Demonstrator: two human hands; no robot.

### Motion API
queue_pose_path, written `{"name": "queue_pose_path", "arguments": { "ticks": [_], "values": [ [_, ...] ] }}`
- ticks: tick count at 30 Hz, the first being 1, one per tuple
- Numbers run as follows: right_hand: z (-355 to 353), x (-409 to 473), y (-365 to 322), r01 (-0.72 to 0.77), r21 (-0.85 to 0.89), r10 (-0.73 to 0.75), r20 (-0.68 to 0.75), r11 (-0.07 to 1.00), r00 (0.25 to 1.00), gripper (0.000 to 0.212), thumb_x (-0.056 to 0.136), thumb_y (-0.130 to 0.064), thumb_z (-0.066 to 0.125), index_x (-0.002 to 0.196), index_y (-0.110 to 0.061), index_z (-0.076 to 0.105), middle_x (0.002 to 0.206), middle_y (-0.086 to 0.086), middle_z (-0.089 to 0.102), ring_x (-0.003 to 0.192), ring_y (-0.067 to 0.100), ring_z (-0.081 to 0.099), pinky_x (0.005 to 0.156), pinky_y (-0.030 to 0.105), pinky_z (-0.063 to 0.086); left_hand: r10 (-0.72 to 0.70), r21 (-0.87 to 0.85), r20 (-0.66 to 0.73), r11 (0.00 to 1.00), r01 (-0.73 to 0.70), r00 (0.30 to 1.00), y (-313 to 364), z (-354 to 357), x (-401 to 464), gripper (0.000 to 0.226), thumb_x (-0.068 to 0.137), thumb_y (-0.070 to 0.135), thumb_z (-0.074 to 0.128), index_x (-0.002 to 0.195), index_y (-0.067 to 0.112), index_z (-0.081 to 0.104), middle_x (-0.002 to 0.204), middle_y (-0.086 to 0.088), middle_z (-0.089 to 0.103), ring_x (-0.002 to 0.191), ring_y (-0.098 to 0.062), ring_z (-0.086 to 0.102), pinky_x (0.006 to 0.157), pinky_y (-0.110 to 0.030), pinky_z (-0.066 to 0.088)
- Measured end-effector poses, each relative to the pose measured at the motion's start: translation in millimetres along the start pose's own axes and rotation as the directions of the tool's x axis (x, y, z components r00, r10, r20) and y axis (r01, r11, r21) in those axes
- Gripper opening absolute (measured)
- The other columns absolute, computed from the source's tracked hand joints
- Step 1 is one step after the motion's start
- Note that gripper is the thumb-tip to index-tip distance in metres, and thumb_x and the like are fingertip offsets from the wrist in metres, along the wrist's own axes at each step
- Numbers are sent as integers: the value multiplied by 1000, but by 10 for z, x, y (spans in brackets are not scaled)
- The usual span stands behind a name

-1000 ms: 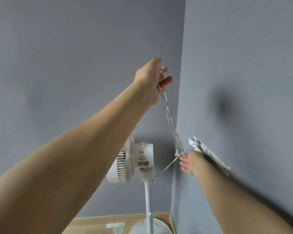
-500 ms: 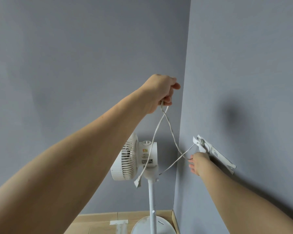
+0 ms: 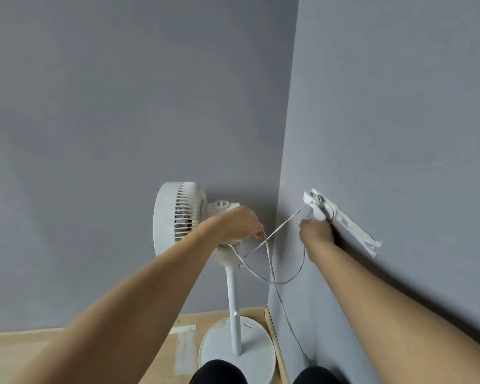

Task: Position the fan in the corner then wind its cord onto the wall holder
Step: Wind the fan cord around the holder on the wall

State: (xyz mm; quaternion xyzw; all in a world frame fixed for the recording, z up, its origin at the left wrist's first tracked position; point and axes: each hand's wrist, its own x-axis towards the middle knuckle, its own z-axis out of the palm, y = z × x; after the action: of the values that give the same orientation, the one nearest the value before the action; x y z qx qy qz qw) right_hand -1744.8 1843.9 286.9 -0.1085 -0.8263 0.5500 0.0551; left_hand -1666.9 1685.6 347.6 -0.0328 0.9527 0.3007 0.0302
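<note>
A white pedestal fan [image 3: 178,217] stands in the corner of two grey walls, its round base [image 3: 219,350] on the wooden floor. A white cord holder [image 3: 341,220] is fixed to the right wall, with a few turns of cord around its upper end. The thin white cord [image 3: 283,281] runs from the holder toward the fan, sags in a loop between my hands, and one strand drops to the floor by the wall. My left hand [image 3: 239,223] pinches the cord in front of the fan's motor. My right hand [image 3: 316,231] holds the cord just below the holder, against the wall.
Pale tape marks [image 3: 183,331] lie on the wooden floor left of the fan base. My dark-clad knees [image 3: 219,372] show at the bottom edge. The two walls meet in a corner right behind the fan.
My left hand has dropped from high above the fan to the level of its motor, bringing the cord down into a slack loop. The view has tilted downward. My right hand stays by the holder.
</note>
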Motion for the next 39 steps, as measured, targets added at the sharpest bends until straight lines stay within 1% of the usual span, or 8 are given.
{"name": "queue_pose_path", "arguments": {
  "ticks": [2,4,8,17,25,29,35,39],
  "values": [
    [66,49,35,-89,239,95,-15,967,995,19,96,-22,44,93,-13,60,92,11,61,82,25,54,79,34,48,-12,28,89,1000,9,996,-129,188,195,27,98,18,51,111,13,73,104,0,68,91,-17,59,67,-22,43],
    [66,26,4,-63,113,64,-5,992,998,23,96,-26,45,81,-14,57,74,6,55,75,26,51,72,31,43,18,92,123,995,-30,992,-209,346,349,24,95,23,54,101,15,76,80,4,60,76,-16,52,59,-24,38],
    [144,81,26,-69,89,67,26,994,997,31,95,-27,49,66,-17,52,56,-1,38,56,21,37,69,29,34,26,196,209,978,-67,978,-325,680,744,26,93,32,52,96,25,77,92,2,58,104,-27,52,83,-31,40],
    [325,310,72,-59,360,95,-84,931,992,28,93,-16,47,65,-21,48,64,-3,49,55,13,40,51,24,32,36,306,66,950,-54,997,-576,973,1240,19,86,35,56,87,19,67,107,-5,55,112,-29,44,84,-34,38],
    [408,459,87,88,629,-10,-127,773,992,22,79,-5,48,89,-18,64,96,1,63,90,15,64,76,23,47,-99,-232,-143,971,64,985,-484,754,1544,32,84,6,41,104,6,66,100,-10,66,85,-29,59,74,-32,50],
    [412,469,-16,81,703,13,-127,706,992,35,85,4,48,115,-7,63,107,2,64,101,18,66,80,21,51,-76,-521,117,844,126,990,-389,831,1790,24,88,4,43,98,11,64,99,-9,59,84,-23,50,78,-31,42],
    [416,396,-114,37,760,65,-104,648,992,27,89,7,50,108,-9,62,98,-2,65,99,19,64,84,23,53,-23,-446,425,865,231,905,-319,956,2061,28,91,20,57,116,15,70,118,2,69,107,-19,62,95,-33,43],
    [415,383,-182,-29,776,124,-64,631,990,26,91,5,50,86,-18,62,82,-9,63,82,10,63,68,18,49,14,-419,492,881,222,871,-277,924,2147,17,92,23,59,101,16,71,102,-3,73,88,-17,66,90,-30,44]
  ]
}}
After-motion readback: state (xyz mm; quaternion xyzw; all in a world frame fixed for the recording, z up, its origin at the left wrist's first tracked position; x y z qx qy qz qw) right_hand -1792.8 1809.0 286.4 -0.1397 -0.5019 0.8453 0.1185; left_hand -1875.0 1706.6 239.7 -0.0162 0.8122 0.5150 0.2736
